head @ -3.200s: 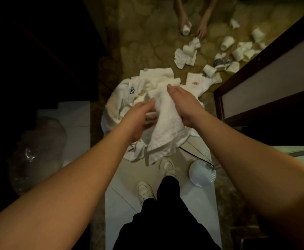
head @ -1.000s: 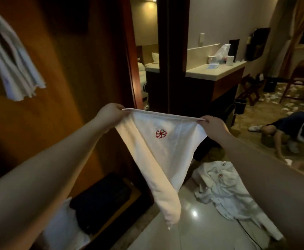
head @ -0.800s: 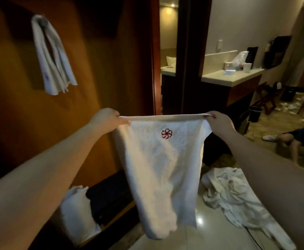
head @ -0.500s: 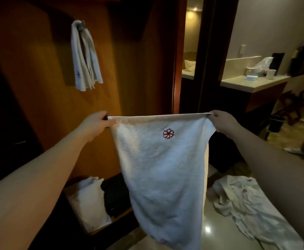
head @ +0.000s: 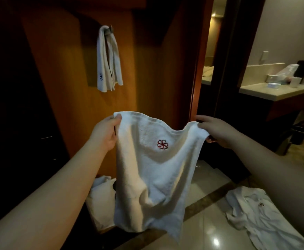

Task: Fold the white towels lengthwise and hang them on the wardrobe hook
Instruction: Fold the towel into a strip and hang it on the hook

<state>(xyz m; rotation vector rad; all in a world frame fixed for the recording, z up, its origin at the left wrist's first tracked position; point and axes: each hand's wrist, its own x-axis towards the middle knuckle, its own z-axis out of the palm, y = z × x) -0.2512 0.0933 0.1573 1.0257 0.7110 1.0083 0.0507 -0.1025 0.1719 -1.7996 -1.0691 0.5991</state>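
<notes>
You hold the white towel (head: 153,170) by its top edge, its long axis hanging straight down toward the floor. Your left hand (head: 105,134) pinches the left corner; your right hand (head: 217,131) grips the right. The hook (head: 109,29), already carrying hung towels (head: 107,60), sits up and left on the wardrobe panel (head: 147,69), nearer your left hand.

Left hand (head: 105,134) and right hand (head: 218,131) pinch a white towel (head: 153,170) by its top corners — edge sagging.
</notes>
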